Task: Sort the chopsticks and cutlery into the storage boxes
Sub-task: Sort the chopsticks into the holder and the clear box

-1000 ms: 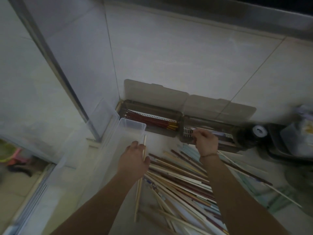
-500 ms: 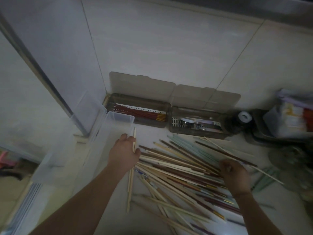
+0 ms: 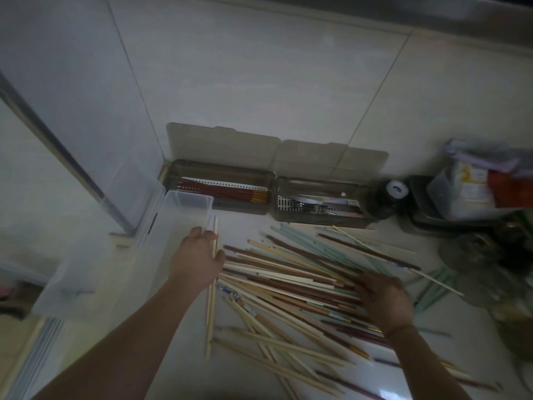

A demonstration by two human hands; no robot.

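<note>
Left hand (image 3: 197,258) gripping a pair of pale chopsticks (image 3: 211,290) just right of the clear box (image 3: 187,203), near its far end. Right hand (image 3: 385,301) lying on the right side of the loose chopstick pile (image 3: 291,280), fingers bent among the sticks; grasp not discernible. Far against the wall, two open brown boxes: left box (image 3: 219,168) with red chopsticks (image 3: 222,192), right box (image 3: 323,184) with metal cutlery (image 3: 314,204).
</note>
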